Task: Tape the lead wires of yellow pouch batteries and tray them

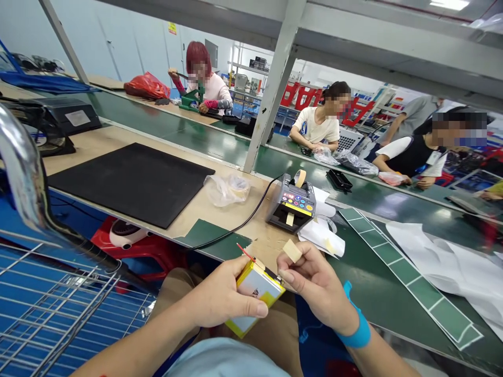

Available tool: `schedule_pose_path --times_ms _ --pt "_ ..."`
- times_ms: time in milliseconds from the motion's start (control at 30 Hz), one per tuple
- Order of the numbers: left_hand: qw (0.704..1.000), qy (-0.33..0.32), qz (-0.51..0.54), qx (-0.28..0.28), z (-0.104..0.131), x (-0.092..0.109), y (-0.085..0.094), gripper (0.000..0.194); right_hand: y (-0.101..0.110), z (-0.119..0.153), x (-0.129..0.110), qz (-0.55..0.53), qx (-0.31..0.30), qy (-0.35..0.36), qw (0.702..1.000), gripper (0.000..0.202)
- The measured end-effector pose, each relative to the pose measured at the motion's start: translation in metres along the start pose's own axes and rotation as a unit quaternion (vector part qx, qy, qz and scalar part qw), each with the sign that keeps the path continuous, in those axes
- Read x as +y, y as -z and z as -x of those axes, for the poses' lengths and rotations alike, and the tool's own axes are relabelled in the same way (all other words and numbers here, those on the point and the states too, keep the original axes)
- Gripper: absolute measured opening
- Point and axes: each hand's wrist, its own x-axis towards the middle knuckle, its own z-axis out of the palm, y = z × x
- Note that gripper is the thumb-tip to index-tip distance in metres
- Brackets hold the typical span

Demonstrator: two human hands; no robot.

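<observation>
My left hand (220, 296) is wrapped round a flat battery pack (257, 290) with yellow edges and a silver face, tilted above my lap. A red wire stands up from its top edge, beside a dark strip. At the pack's upper right corner, the thumb and fingers of my right hand (308, 275) are pinched together. A short piece of beige tape (292, 251) shows at the fingers of that hand. Beyond my hands sits a tape dispenser (293, 204) with lit buttons and a tape end sticking out of its front.
A black mat (131, 180) and a clear plastic bag (228, 189) lie on the bench. White sheets and a green label strip (412, 277) are at right. A wire rack (70, 309) stands at left. Several people work across the green bench.
</observation>
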Motion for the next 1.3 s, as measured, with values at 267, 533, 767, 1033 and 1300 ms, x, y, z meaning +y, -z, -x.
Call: schedule_pose_path --times_ms 267,533,767,1033,1300 --pt "0.998 0.009 -0.041 0.041 0.002 0.014 -0.004 0.033 0.002 -0.003 -0.01 0.047 0.059 -0.022 0.997 0.019" --pt "0.996 0.009 -0.071 0.052 0.0 0.003 -0.004 0.034 -0.007 0.002 -0.001 0.1 0.053 -0.026 0.993 0.02" --pt "0.998 0.022 -0.048 0.042 -0.003 0.004 -0.006 0.037 -0.002 0.002 -0.004 0.106 0.055 -0.031 0.992 0.023" --pt "0.996 0.037 -0.081 0.016 -0.002 0.009 -0.001 0.033 0.051 -0.014 -0.061 0.319 -0.204 0.017 0.925 0.025" --pt "0.999 0.012 -0.051 -0.012 -0.003 0.007 -0.004 0.035 0.034 -0.035 -0.062 0.357 -0.323 0.044 0.875 0.026"
